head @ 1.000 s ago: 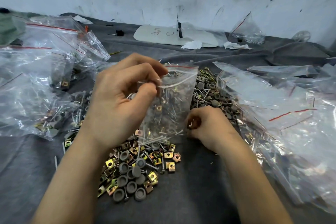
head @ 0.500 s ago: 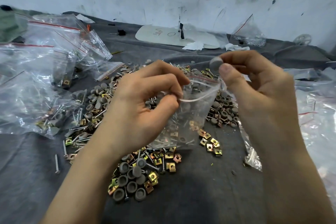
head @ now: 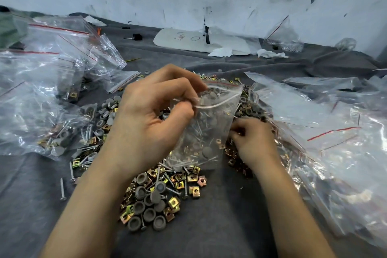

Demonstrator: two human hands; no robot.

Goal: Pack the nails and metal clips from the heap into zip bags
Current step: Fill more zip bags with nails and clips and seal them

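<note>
My left hand (head: pixel 150 119) pinches the open mouth of a small clear zip bag (head: pixel 209 128) and holds it upright over the heap; nails, brass clips and grey caps lie inside it. The heap (head: pixel 159 192) of brass square clips, nails and grey round caps spreads over the grey cloth below and behind the bag. My right hand (head: pixel 253 138) is down on the heap just right of the bag, fingers curled into the clips; whether they hold a piece is hidden.
Filled zip bags (head: pixel 41 98) pile up at the left, and a stack of clear zip bags (head: pixel 326 123) covers the right side. A white board (head: pixel 201 42) and crumpled tissue (head: pixel 270 53) lie by the far wall. Loose nails (head: pixel 62 188) lie at the near left.
My right hand, which was raised at the bag's mouth with a grey cap between its fingers, has dropped back to the heap right of the bag. The left hand keeps the bag open.
</note>
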